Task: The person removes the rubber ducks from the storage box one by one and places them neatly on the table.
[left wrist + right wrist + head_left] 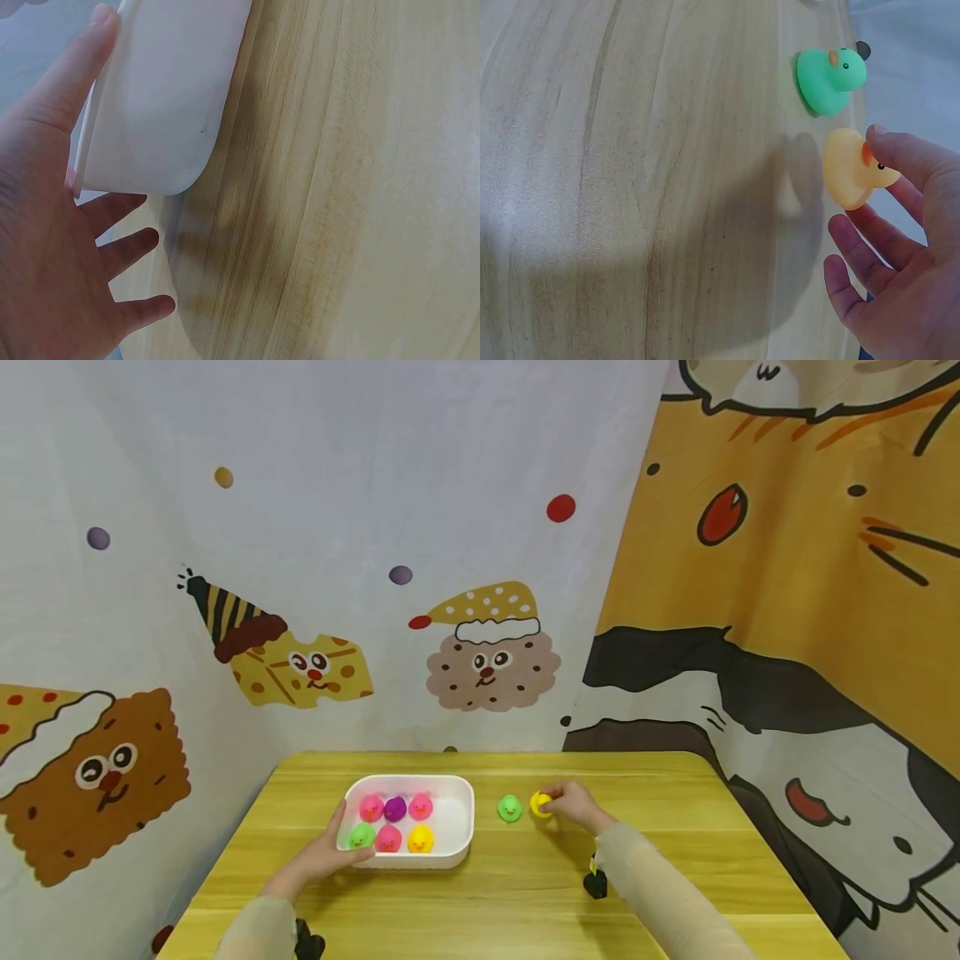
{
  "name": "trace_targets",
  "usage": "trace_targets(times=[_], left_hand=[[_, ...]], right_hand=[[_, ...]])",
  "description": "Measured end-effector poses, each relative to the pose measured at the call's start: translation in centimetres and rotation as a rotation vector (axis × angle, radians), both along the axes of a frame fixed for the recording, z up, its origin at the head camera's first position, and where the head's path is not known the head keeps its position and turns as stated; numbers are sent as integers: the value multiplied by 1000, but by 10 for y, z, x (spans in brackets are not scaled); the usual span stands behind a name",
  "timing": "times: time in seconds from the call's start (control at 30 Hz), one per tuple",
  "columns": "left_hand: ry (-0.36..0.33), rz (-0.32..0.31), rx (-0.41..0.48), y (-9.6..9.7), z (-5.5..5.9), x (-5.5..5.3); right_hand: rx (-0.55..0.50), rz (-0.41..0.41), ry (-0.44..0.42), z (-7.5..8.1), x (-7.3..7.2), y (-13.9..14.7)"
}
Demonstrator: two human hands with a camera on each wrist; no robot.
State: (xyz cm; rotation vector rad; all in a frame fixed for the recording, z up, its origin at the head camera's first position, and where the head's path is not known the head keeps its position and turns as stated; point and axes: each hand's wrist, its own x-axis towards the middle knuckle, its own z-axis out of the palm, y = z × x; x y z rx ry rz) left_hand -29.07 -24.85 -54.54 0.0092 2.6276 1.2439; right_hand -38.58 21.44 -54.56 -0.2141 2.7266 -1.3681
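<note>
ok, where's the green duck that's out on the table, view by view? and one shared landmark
Head: green duck just right of centre, lower part, between the white tray and the yellow duck in the right hand.
Left wrist: not in it.
Right wrist: upper right, above the yellow duck.
Shared landmark: wooden table, in all three.
</note>
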Motion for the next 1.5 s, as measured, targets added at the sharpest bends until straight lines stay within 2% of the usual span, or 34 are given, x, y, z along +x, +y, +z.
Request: trace_targets(times=[0.43,0.8,1.13,1.5], left_hand=[[20,-11,3,0,2,-1],[-5,5,-6,3,6,1],[-4,0,-8,1,2,-1],[1,-1,-16,1,3,1]], right_hand=[[21,-9,-16,-5,0,1],[3,0,-19,-4,9,-1],[-12,-9,-32,-5,8,1],[-19,3,-63,-3,7,4]])
